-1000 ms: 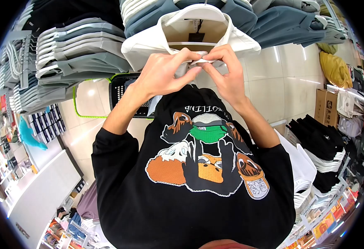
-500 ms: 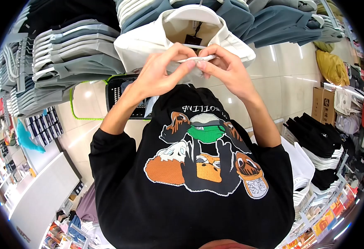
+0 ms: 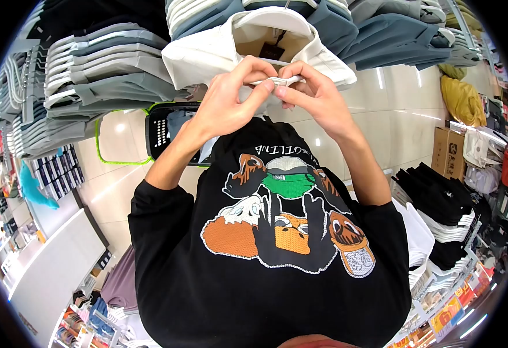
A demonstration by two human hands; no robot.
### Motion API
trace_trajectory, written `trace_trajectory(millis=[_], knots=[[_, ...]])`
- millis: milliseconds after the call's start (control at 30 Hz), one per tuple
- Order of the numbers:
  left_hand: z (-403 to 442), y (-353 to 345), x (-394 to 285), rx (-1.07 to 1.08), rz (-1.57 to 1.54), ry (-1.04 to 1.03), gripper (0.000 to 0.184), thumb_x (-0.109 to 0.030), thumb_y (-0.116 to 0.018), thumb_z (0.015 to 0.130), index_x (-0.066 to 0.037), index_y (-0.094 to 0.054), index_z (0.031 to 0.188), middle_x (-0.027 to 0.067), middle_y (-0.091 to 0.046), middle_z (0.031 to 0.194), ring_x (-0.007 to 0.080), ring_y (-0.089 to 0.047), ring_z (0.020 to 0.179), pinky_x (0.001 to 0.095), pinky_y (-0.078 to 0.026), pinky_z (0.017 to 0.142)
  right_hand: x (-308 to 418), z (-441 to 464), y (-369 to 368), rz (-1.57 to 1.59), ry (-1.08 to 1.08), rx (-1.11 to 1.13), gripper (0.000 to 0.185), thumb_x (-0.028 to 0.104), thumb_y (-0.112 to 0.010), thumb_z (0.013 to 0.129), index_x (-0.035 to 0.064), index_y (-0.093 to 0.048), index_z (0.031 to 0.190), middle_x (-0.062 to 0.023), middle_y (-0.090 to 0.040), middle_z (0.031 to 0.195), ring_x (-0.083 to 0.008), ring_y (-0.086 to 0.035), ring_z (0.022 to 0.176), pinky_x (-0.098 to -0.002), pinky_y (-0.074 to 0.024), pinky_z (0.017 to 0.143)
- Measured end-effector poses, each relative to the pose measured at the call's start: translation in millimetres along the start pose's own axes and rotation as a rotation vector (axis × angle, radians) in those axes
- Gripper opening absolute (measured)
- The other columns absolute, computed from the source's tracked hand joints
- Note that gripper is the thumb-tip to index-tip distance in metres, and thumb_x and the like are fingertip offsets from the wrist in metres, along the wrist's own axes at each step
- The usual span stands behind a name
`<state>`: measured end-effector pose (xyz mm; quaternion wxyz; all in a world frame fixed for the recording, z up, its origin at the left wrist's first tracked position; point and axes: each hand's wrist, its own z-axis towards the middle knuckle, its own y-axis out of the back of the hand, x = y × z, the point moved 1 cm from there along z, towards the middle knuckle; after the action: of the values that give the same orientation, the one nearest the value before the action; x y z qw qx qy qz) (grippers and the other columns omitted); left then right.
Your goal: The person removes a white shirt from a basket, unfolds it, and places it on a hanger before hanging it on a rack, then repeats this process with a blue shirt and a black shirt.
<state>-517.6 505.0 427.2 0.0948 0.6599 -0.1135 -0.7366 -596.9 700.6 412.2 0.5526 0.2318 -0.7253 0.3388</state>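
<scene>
A white collared shirt point(image 3: 199, 61) hangs in front of me on a white hanger point(image 3: 280, 20). A dark tag point(image 3: 272, 51) shows inside its open neck. My left hand point(image 3: 229, 101) pinches the shirt's front edge between thumb and fingers. Close beside it, my right hand point(image 3: 319, 97) pinches the same edge from the other side, and the two thumbs nearly meet. The fingertips cover most of the small piece of cloth between them; whether a button is there I cannot tell.
Grey and blue-grey garments point(image 3: 106, 64) on hangers line the rack to the left. More blue-grey ones point(image 3: 399, 43) hang at the right. On the tiled floor stands a black basket with a green-edged handle point(image 3: 98, 139). A cardboard box point(image 3: 448, 153) is farther right.
Both hands stay pinched on the shirt's edge, with only a slight shift of the fingers. The view has moved a little; the shirt sits slightly farther right at the neck.
</scene>
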Motion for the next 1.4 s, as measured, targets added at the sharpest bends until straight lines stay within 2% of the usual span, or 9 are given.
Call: trace_trajectory(millis=[200,400,467,800,867,1000,1100,1200,1400], knots=[[3.1,-2.3,3.4,-0.034,0.079,-0.037,0.021,-0.016,-0.063,0.098,-0.002,-0.056,0.112,0.0172,-0.077,0.101,0.0317,-0.076,0.095,0.0375,-0.056,0.080,4.0,0.0,1.5,-0.015,-0.066,-0.011,0.024,0.014,-0.074,0.096,0.0037,-0.059,0.112,0.0003,-0.064,0.097,-0.0077,-0.061,0.079,-0.0247,-0.0500,0.071],[3.5,-3.0,6.9,0.089,0.227,0.096,0.025,-0.014,-0.064,0.095,-0.002,-0.050,0.112,0.0193,-0.076,0.101,0.0376,-0.074,0.091,0.0404,-0.056,0.074,1.8,-0.5,6.4,-0.296,-0.088,0.033,0.027,0.020,-0.071,0.098,0.0009,-0.059,0.113,-0.0034,-0.066,0.093,-0.0092,-0.063,0.070,-0.0267,-0.0512,0.064],[0.6,-7.0,16.4,0.108,0.279,-0.119,0.021,-0.010,-0.060,0.099,-0.002,-0.046,0.113,0.0184,-0.075,0.096,0.0336,-0.071,0.075,0.0401,-0.054,0.068,6.4,-1.2,4.9,-0.486,-0.028,0.036,0.030,0.024,-0.069,0.099,-0.0004,-0.061,0.114,-0.0081,-0.070,0.091,-0.0115,-0.066,0.067,-0.0285,-0.0525,0.062],[-6.2,-8.2,21.0,0.143,0.357,-0.114,0.018,-0.003,-0.057,0.101,0.001,-0.045,0.114,0.0195,-0.069,0.093,0.0386,-0.068,0.079,0.0431,-0.052,0.070,25.0,10.8,13.6,-0.606,-0.181,0.249,0.026,0.020,-0.069,0.100,-0.0018,-0.063,0.113,-0.0054,-0.066,0.088,-0.0100,-0.064,0.066,-0.0249,-0.0522,0.063],[-6.9,-7.6,19.0,0.151,0.362,-0.108,0.019,-0.008,-0.056,0.100,-0.001,-0.046,0.115,0.0232,-0.070,0.091,0.0462,-0.068,0.084,0.0513,-0.053,0.072,27.3,11.9,11.6,-0.568,-0.161,0.280,0.024,0.018,-0.068,0.099,-0.0010,-0.063,0.112,-0.0042,-0.065,0.087,-0.0092,-0.063,0.066,-0.0242,-0.0521,0.062],[-8.0,-4.8,15.8,0.147,0.369,-0.123,0.019,-0.009,-0.055,0.101,-0.002,-0.045,0.116,0.0236,-0.070,0.092,0.0471,-0.067,0.085,0.0529,-0.053,0.072,21.3,10.9,10.3,-0.511,-0.139,0.274,0.021,0.016,-0.068,0.098,-0.0004,-0.062,0.110,-0.0033,-0.064,0.086,-0.0086,-0.062,0.067,-0.0235,-0.0521,0.063],[-9.5,-3.7,13.9,0.195,0.348,-0.063,0.018,-0.002,-0.056,0.101,0.001,-0.046,0.116,0.0214,-0.068,0.098,0.0426,-0.068,0.089,0.0459,-0.052,0.076,18.1,9.0,11.1,-0.499,-0.142,0.273,0.019,0.015,-0.068,0.098,-0.0001,-0.062,0.109,-0.0029,-0.063,0.087,-0.0088,-0.061,0.069,-0.0240,-0.0527,0.064],[-9.7,-2.7,18.2,0.192,0.260,-0.070,0.020,-0.006,-0.055,0.103,0.000,-0.047,0.120,0.0197,-0.068,0.106,0.0395,-0.069,0.097,0.0436,-0.053,0.083,12.1,6.8,13.4,-0.506,-0.137,0.272,0.018,0.014,-0.068,0.098,-0.0005,-0.062,0.108,-0.0037,-0.063,0.091,-0.0103,-0.063,0.073,-0.0258,-0.0546,0.067],[-5.5,3.0,17.5,0.232,0.058,0.016,0.026,-0.014,-0.062,0.104,0.000,-0.051,0.123,0.0128,-0.068,0.114,0.0268,-0.070,0.106,0.0374,-0.054,0.093,11.8,0.7,14.7,-0.461,0.032,0.252,0.017,0.014,-0.067,0.096,0.0002,-0.062,0.104,-0.0064,-0.064,0.090,-0.0132,-0.064,0.064,-0.0283,-0.0522,0.062]])
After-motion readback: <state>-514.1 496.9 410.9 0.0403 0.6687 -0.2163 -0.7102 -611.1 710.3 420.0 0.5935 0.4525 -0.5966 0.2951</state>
